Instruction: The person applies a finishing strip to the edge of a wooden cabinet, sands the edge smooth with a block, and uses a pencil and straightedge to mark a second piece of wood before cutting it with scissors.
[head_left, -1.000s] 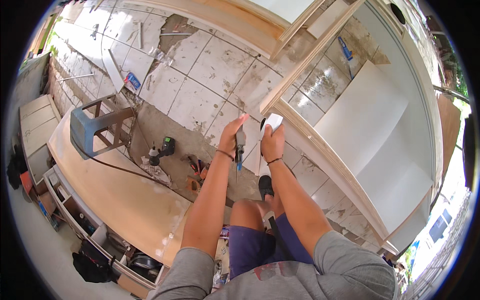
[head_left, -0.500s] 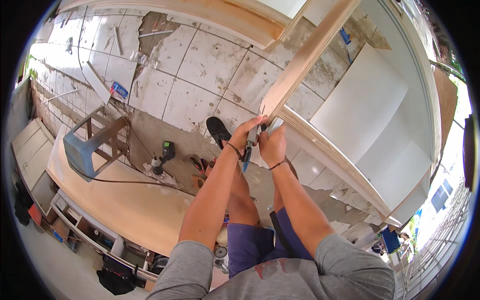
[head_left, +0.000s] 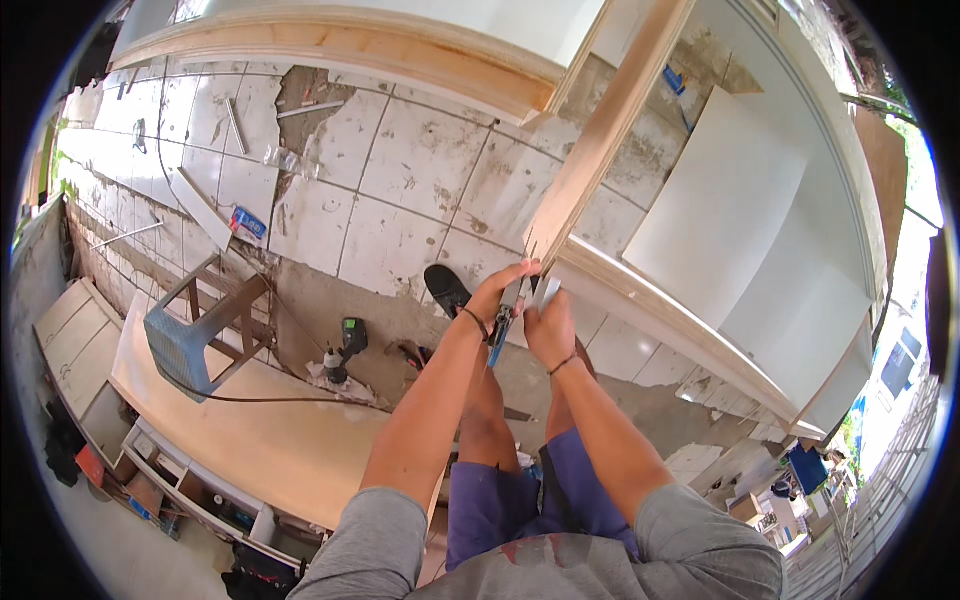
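Both my hands meet at the wooden frame (head_left: 600,150): left hand (head_left: 497,296) grips a blue-handled tool (head_left: 503,322); right hand (head_left: 549,330) pinches a white piece (head_left: 547,292) beside it.

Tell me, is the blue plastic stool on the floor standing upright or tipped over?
Tipped over: the blue stool lies on its side, its legs pointing sideways.

Small flat blue-and-red rectangular package (head_left: 247,222) on the tiled floor, far left of and above the left hand (head_left: 500,295). Small blue packet (head_left: 676,82) upper right of the right hand (head_left: 550,330).
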